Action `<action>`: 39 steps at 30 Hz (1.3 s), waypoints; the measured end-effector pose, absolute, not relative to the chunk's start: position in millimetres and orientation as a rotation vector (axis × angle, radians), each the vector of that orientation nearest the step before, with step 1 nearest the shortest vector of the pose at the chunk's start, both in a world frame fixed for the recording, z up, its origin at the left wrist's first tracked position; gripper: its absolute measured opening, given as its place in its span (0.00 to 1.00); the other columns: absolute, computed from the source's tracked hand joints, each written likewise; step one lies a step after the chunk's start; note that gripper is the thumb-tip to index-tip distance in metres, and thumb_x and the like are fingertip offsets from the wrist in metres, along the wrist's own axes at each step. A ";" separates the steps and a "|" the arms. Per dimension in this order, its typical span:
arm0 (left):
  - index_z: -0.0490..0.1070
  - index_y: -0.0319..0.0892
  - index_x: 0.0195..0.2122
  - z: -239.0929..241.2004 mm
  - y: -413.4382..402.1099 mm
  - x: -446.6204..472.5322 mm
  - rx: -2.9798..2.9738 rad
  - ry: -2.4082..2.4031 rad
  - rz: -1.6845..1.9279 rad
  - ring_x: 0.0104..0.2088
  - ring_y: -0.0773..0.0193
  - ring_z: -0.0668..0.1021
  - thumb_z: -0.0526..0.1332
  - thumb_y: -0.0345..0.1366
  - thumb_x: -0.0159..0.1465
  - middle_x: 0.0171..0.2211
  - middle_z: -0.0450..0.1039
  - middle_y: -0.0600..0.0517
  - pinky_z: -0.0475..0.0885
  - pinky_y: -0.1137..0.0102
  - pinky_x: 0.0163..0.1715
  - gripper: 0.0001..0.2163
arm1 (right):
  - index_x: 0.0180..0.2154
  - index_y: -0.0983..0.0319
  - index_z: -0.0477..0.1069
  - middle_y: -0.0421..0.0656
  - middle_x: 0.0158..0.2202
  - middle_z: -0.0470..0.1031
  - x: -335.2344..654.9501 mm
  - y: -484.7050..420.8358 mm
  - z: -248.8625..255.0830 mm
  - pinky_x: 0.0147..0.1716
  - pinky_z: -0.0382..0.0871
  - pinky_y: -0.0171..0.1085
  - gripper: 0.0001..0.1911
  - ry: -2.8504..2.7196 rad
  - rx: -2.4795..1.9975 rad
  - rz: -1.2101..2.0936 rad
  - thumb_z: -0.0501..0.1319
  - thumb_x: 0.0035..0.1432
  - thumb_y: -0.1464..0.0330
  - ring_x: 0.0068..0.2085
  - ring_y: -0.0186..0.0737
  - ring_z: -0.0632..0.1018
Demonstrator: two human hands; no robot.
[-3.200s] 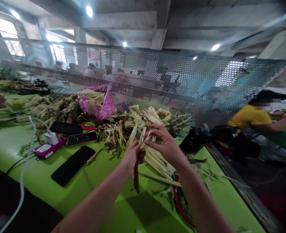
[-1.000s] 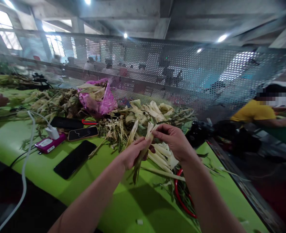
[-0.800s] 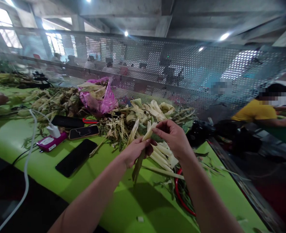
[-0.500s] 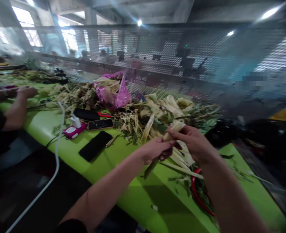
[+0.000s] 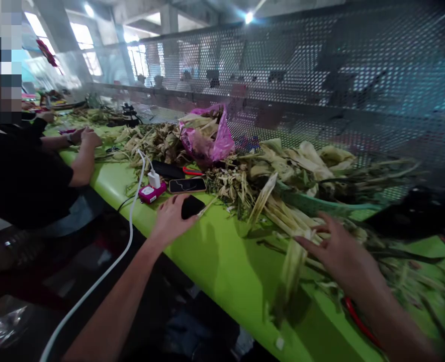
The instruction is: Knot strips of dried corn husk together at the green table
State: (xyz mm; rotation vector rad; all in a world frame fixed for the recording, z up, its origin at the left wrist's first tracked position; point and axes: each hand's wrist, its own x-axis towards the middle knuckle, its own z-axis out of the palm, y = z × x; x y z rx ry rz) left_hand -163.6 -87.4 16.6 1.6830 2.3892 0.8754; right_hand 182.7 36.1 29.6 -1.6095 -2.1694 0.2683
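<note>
My left hand reaches left onto a black phone lying on the green table; its fingers curve together over the phone's near end. My right hand hovers with fingers spread over a heap of pale corn husks. A bundle of husk strips hangs blurred just left of its fingertips, and none of the fingers grips it.
A second phone, a pink power bank with a white plug and a white cable lie beside the black phone. Behind are a pink bag, a teal basket and a perforated metal screen. A person in black sits at left.
Both hands have let go of the husk bundle they were stripping. My left hand moved left onto the black phone; my right hand opened and dropped toward the heap. The view swung left.
</note>
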 end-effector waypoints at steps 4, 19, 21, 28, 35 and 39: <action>0.53 0.45 0.62 -5.1 -94.4 -175.9 1.742 2.449 0.645 0.55 0.48 0.68 0.62 0.47 0.55 0.57 0.65 0.42 0.59 0.55 0.54 0.35 | 0.61 0.59 0.56 0.57 0.52 0.69 146.9 25.1 54.8 0.39 0.67 0.55 0.32 -2.248 -1.377 -0.023 0.52 0.59 0.53 0.41 0.60 0.76; 0.57 0.46 0.60 -15.0 -104.0 -186.0 1.651 2.681 0.646 0.54 0.50 0.68 0.57 0.39 0.58 0.55 0.67 0.45 0.59 0.57 0.53 0.27 | 0.59 0.64 0.62 0.51 0.57 0.69 -9.3 33.8 4.4 0.56 0.59 0.49 0.24 -2.883 -0.790 0.321 0.52 0.61 0.66 0.56 0.50 0.70; 0.57 0.46 0.60 -14.4 -98.7 -184.0 1.661 2.679 0.640 0.54 0.49 0.68 0.57 0.40 0.58 0.55 0.67 0.44 0.59 0.56 0.53 0.27 | 0.57 0.64 0.65 0.51 0.54 0.71 -1.1 32.0 5.4 0.54 0.61 0.49 0.23 -2.882 -0.838 0.251 0.52 0.62 0.65 0.54 0.51 0.72; 0.59 0.43 0.58 -11.2 -84.7 -178.0 1.589 2.721 0.577 0.52 0.47 0.68 0.57 0.41 0.59 0.53 0.68 0.41 0.60 0.54 0.51 0.26 | 0.55 0.62 0.66 0.50 0.54 0.71 13.2 32.4 2.7 0.54 0.61 0.49 0.22 -2.889 -0.868 0.274 0.53 0.61 0.64 0.54 0.50 0.71; 0.61 0.43 0.57 -13.0 -81.6 -172.8 1.585 2.789 0.536 0.50 0.46 0.69 0.58 0.39 0.57 0.50 0.70 0.41 0.61 0.54 0.49 0.26 | 0.55 0.62 0.66 0.50 0.54 0.71 15.8 36.3 0.5 0.53 0.62 0.49 0.22 -2.861 -0.833 0.354 0.53 0.62 0.62 0.54 0.50 0.71; 0.60 0.43 0.58 -14.5 -80.7 -173.1 1.595 2.790 0.546 0.50 0.46 0.69 0.58 0.39 0.57 0.51 0.70 0.41 0.61 0.53 0.49 0.26 | 0.56 0.63 0.66 0.50 0.55 0.71 15.9 35.0 1.4 0.53 0.62 0.51 0.23 -2.861 -0.847 0.353 0.52 0.62 0.61 0.54 0.52 0.71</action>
